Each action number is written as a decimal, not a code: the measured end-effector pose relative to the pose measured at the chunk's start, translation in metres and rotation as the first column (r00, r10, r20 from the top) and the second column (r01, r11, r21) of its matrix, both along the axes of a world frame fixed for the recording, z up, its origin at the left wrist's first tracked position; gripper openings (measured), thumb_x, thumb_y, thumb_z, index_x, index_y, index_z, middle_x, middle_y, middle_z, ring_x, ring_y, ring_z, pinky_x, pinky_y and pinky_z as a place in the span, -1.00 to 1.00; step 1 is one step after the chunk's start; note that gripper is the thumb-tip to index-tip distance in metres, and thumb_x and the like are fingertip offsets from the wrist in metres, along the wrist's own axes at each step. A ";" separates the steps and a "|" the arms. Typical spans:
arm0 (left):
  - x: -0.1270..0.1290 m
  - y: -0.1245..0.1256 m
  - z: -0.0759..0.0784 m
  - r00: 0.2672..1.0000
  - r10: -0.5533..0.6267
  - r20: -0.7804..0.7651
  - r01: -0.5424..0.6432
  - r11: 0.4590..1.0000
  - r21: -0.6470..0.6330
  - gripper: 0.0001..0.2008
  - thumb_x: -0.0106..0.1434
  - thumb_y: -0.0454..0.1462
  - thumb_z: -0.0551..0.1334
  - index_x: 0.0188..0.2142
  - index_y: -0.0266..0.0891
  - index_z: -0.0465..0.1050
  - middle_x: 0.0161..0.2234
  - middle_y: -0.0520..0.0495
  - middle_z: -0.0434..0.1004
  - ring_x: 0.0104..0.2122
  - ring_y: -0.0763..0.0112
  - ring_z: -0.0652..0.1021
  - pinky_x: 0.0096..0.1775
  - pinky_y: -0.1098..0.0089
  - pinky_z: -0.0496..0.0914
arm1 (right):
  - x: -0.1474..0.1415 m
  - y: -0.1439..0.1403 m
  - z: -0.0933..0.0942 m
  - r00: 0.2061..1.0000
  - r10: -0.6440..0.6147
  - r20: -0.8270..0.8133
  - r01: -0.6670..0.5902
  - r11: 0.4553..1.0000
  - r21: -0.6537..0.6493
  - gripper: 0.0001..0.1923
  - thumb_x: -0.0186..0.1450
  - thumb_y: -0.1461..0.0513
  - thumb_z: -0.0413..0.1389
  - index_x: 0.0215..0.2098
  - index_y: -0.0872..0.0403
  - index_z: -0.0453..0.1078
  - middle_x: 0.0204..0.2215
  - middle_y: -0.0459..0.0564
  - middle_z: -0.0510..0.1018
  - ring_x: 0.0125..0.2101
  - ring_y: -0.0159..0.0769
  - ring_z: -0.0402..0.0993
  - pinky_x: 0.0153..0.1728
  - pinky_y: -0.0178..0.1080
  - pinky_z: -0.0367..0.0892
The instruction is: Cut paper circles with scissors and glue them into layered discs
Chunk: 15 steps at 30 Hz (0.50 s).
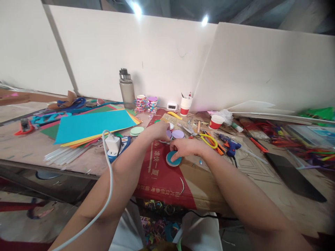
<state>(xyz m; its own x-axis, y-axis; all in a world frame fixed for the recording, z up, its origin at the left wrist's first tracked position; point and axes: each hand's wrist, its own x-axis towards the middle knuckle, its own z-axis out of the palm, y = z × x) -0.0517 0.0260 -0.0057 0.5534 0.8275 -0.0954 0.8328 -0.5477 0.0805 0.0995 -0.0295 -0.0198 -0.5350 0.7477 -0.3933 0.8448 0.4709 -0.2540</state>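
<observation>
Teal disc (173, 159) on red card, under right hand (186, 147) fingertips, pinched; left hand (158, 130) on purple disc (169, 134), prob. gripping.

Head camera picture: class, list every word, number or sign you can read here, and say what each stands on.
"京快一夏": pale characters, read sideways, on the red cardboard sheet under the right hand; only partly legible.
Row of characters along that sheet's near edge: too blurred to read.
Small white clock display: too small to read.
Red-and-white paper cups: no legible print.
</observation>
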 end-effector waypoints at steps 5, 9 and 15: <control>0.001 -0.008 0.005 1.000 -0.011 0.002 0.011 1.000 -0.021 -0.34 -0.09 -0.06 0.33 0.03 -0.27 0.43 -0.01 -0.26 0.52 -0.06 0.05 0.53 -0.17 0.33 0.40 | -0.001 -0.002 -0.002 1.000 0.005 -0.020 -0.004 0.999 0.044 -0.59 0.06 0.01 0.29 -0.22 0.08 0.45 -0.33 -0.06 0.57 -0.41 -0.34 0.39 -0.52 -0.35 0.13; 0.002 -0.014 0.010 1.000 -0.011 -0.001 0.010 0.999 -0.034 -0.37 -0.08 -0.09 0.33 0.00 -0.30 0.44 -0.01 -0.28 0.52 -0.09 0.06 0.54 -0.21 0.33 0.41 | 0.000 -0.004 0.002 0.997 0.000 -0.079 -0.003 0.999 -0.037 -0.56 0.05 0.06 0.30 -0.17 0.10 0.45 -0.32 -0.07 0.57 -0.39 -0.35 0.39 -0.49 -0.36 0.16; 0.000 -0.016 0.013 0.998 -0.057 -0.030 0.055 0.995 -0.087 -0.43 -0.09 -0.11 0.35 -0.05 -0.21 0.46 -0.04 -0.20 0.54 -0.15 0.13 0.56 -0.24 0.36 0.40 | 0.025 -0.003 0.022 0.954 0.010 -0.299 -0.040 0.994 -0.097 -0.76 0.08 0.15 0.24 -0.28 0.05 0.49 -0.35 -0.15 0.56 -0.36 -0.38 0.39 -0.37 -0.36 0.21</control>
